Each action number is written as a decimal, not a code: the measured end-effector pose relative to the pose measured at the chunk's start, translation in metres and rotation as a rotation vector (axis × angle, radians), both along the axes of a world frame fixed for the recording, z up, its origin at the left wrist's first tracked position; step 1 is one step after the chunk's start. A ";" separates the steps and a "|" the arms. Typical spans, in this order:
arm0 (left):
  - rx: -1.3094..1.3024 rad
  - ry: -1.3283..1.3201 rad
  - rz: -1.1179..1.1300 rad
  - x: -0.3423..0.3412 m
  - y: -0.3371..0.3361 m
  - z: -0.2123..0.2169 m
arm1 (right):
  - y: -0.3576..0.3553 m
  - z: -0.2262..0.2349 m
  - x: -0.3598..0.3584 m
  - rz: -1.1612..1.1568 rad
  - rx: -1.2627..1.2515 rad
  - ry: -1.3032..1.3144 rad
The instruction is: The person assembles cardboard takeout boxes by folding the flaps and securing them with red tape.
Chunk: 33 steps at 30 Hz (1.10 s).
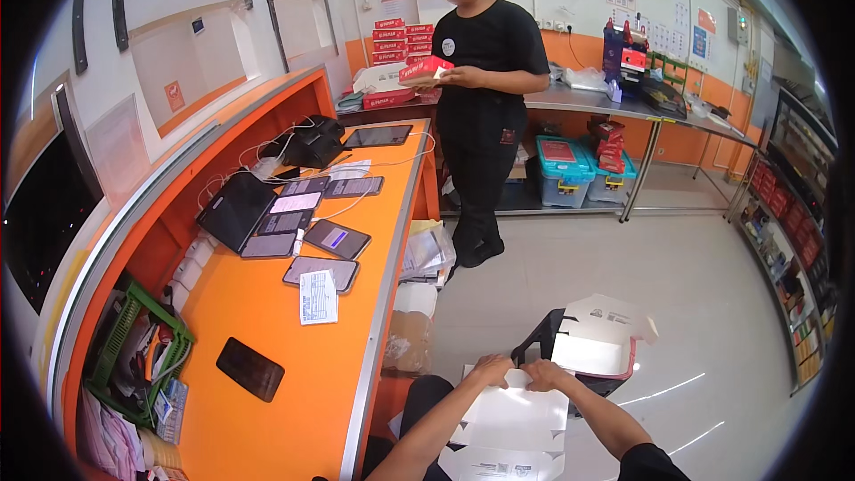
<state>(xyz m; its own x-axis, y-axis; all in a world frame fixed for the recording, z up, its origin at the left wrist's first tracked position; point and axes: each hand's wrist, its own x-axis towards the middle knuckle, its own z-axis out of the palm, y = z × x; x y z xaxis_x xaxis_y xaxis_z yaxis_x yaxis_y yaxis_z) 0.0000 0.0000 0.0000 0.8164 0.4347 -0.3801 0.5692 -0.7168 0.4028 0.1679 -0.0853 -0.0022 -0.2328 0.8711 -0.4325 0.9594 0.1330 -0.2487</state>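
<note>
A white cardboard food box, partly unfolded, lies in front of me near the lower edge, its plain inside facing up. My left hand pinches its far edge, the fingers curled over the flap. Close beside it, my right hand grips the same edge a little to the right. The fingertips are partly hidden behind the cardboard. Just beyond my right hand, another box stands with its lid up, white inside with a red side, resting on a black chair.
The orange counter on my left carries several phones, a paper slip and a green basket. A co-worker across the room holds a red box. Stacked red boxes and a stocked shelf line the walls.
</note>
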 end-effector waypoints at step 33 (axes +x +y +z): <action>0.222 -0.191 0.129 -0.015 -0.049 -0.015 | -0.068 -0.001 -0.045 -0.216 0.538 -0.011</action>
<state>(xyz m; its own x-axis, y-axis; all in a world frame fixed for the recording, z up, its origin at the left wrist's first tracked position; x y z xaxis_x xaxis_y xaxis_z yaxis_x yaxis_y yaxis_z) -0.0155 -0.0492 -0.0147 0.7967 0.5944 -0.1091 0.5901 -0.7262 0.3526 0.1230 -0.1536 -0.0035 -0.0229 0.9963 0.0833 0.9810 0.0384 -0.1902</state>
